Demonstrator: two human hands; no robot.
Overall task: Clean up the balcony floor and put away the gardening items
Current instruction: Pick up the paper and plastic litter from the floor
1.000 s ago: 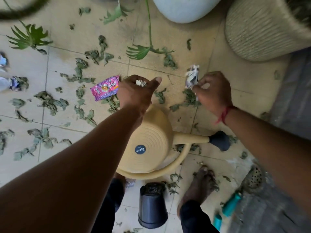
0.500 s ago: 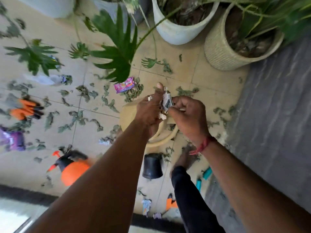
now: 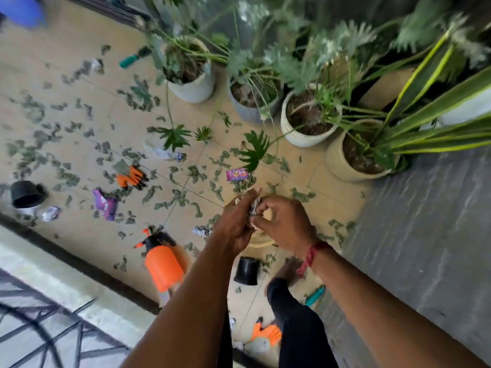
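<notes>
My left hand [image 3: 237,221] and my right hand [image 3: 283,221] meet at mid-frame, both pinching crumpled wrapper scraps [image 3: 255,207] between them. Under the hands the beige watering can [image 3: 261,239] lies on the tiled floor, mostly hidden. Dry green leaf bits [image 3: 194,172] are strewn over the tiles. A pink wrapper [image 3: 237,174] lies just beyond the hands. An orange spray bottle [image 3: 162,264], orange gloves [image 3: 132,177], a purple packet [image 3: 105,204] and a small black pot [image 3: 247,270] lie around.
Potted plants [image 3: 308,120] line the far side by a grey ledge [image 3: 414,235]. Another black pot [image 3: 26,193] sits at left, a teal-handled tool [image 3: 314,296] near my foot, a second orange glove [image 3: 265,334] below, crumpled paper [image 3: 50,213] at left.
I have risen, so the view is higher and wider. My right hand brought its wrapper over to my left hand, and both now hold the scraps together.
</notes>
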